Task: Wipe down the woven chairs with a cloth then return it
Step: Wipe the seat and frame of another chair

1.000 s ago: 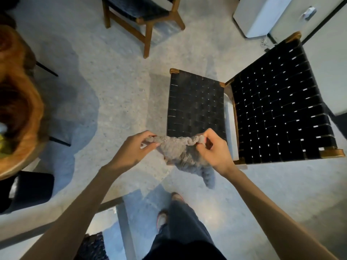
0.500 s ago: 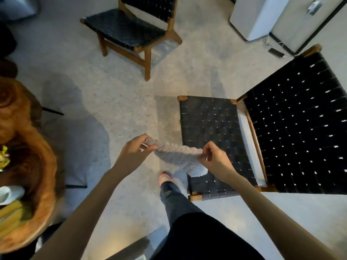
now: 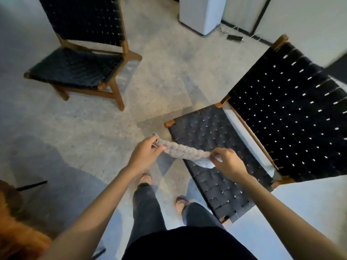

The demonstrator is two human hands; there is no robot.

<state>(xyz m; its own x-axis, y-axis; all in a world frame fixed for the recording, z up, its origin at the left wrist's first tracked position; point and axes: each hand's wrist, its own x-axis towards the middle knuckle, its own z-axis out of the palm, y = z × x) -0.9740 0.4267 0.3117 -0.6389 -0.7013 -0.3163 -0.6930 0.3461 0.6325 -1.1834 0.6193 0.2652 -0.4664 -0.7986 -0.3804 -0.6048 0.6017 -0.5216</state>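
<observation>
– Where's the cloth?
– Up in the air. It's a grey cloth [image 3: 185, 152], twisted into a rope and stretched between the person's two hands, over the front corner of the nearer chair [image 3: 204, 132].
– Who has which end?
– The left hand [image 3: 144, 153] pinches one end between thumb and fingers, out over the floor [image 3: 93, 128] just off the seat's corner. The right hand [image 3: 228, 162] grips the other end with its fingers curled round it, above the woven seat. A loose pale flap hangs below that hand.
– Does it touch the chair?
– I can't tell whether the flap touches the seat.
– And the chairs?
– The nearer one is black weave on a wooden frame, on the person's right, with its back rising off to the right. A second chair [image 3: 75, 68] of the same make stands well apart, across the floor to the left. A white box [image 3: 201, 14] sits on the floor at the far side, and the edge of a wooden table [image 3: 16, 241] shows at the lower left.
</observation>
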